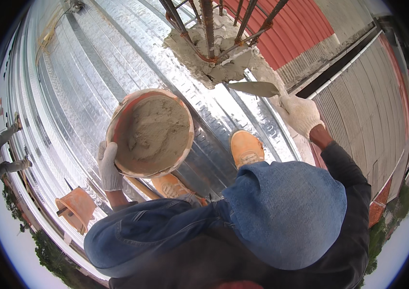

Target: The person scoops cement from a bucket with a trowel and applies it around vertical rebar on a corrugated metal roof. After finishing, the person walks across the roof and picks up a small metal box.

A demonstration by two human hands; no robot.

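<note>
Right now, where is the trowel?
In the head view, the trowel is in the right hand, upper right of centre, just below the mortar at the rebar.

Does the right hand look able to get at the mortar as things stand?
Likely yes: the bucket is open, nothing visible stands between the mortar and the trowel in the right hand, and the left hand is at the far side.

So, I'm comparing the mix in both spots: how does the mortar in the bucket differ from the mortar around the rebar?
The bucket mortar is one lumpy mass inside a round bucket; the rebar mortar spreads in a ragged-edged patch. Nothing stands in the bucket mortar; steel bars rise from the rebar mortar. Both look greyish-brown.
</note>
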